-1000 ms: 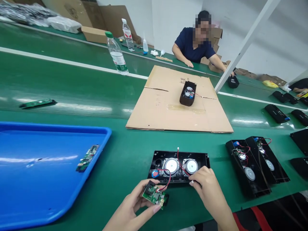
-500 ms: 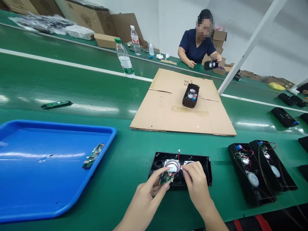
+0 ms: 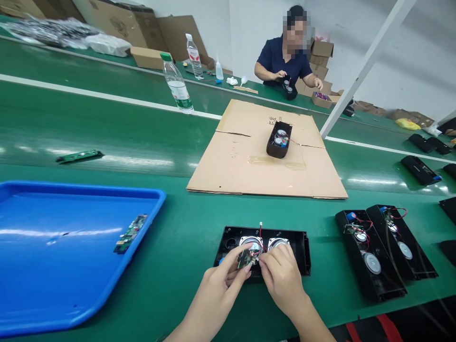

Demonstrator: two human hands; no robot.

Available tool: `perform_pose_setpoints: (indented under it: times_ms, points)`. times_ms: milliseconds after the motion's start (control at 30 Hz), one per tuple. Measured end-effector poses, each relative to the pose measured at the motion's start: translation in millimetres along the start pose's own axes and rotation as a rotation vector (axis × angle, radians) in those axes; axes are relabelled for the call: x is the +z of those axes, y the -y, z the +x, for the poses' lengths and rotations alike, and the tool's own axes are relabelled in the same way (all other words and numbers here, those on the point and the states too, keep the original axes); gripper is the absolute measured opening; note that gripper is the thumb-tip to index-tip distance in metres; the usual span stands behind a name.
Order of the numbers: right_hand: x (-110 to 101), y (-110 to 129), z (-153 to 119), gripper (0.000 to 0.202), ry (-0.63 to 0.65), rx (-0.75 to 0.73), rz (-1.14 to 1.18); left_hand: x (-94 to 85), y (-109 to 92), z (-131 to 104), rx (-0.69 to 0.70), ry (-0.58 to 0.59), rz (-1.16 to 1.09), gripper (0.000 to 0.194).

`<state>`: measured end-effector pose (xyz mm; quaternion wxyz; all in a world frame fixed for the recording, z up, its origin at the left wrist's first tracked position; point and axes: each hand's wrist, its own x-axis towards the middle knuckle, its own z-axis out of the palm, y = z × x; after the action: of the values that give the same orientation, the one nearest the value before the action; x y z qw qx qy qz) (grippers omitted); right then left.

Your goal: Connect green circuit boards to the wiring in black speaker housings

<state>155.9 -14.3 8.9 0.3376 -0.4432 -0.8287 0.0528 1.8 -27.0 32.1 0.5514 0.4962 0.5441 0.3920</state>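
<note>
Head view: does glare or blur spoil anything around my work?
Head view: pale glare streaks cross the blue tray and the green belt; head view: the circuit board is partly covered by the left hand, its fine detail too small to make out.

Green board (image 3: 244,259) in the left hand (image 3: 218,283), white plug (image 3: 257,259) in the right hand (image 3: 282,271); beneath both, an open black speaker case (image 3: 301,251).

Tray (image 3: 71,278) left of speaker case (image 3: 300,249), cardboard (image 3: 238,154) behind, two housings (image 3: 359,251) right.
</note>
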Motion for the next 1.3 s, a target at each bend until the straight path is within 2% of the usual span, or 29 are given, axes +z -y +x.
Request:
perform_pose_setpoints:
  times_ms: [133,300,500,600,867,1067,1300]
  points:
    - [0.8,-0.4,-2.4,0.023,0.001,0.027,0.003,0.6,0.7,1.5,0.022,0.001,0.058,0.031]
    - [0.5,-0.4,-5.5,0.025,0.005,0.068,0.029,0.7,-0.6,1.6,-0.032,0.022,-0.034,0.031]
    - [1.6,-1.3,-2.8,0.027,0.028,-0.04,-0.058,3.5,1.8,2.3,-0.055,0.026,-0.063,0.029]
    - [2.4,-1.8,-2.0,0.028,0.026,-0.044,-0.068,2.6,1.5,1.9,-0.029,0.033,-0.053,0.026]
    - [0.0,-3.0,-2.2,0.024,0.033,0.073,0.054,-7.1,-6.1,3.4,0.106,0.117,0.066,0.019]
    - [0.4,-4.7,1.1,0.028,0.06,-0.004,0.002,-11.1,1.3,2.8,0.102,0.152,0.071,0.02]
    - [2.4,-2.8,2.4,0.034,0.063,0.004,-0.021,-6.0,5.0,4.1,0.092,0.087,0.05,0.02]
